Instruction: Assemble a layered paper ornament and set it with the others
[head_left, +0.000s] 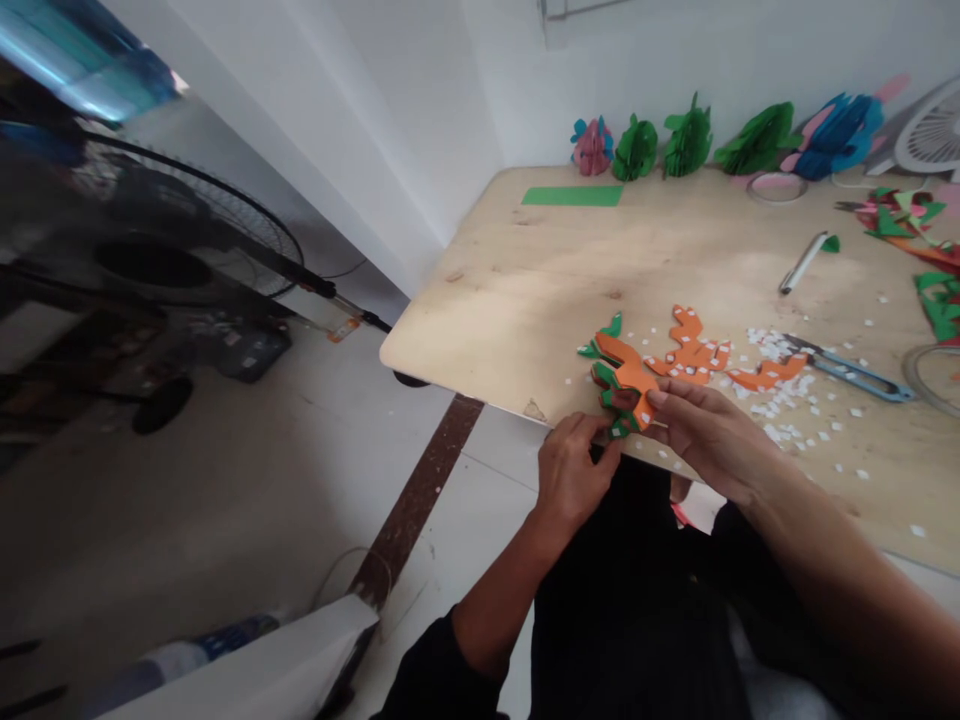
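We seem to be aligning the irregular, layered orange-and-green paper-like cutout [634,376], our right fingers [690,395] pinching it, our left fingers [581,428] curled at its near edge, grip unclear, which calls for steady pressure next.

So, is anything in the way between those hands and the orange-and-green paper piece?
Nothing visible. The right hand already pinches the paper piece, and the left hand is at its near edge, though its grip is unclear. The orange cutout lies beyond, not between.
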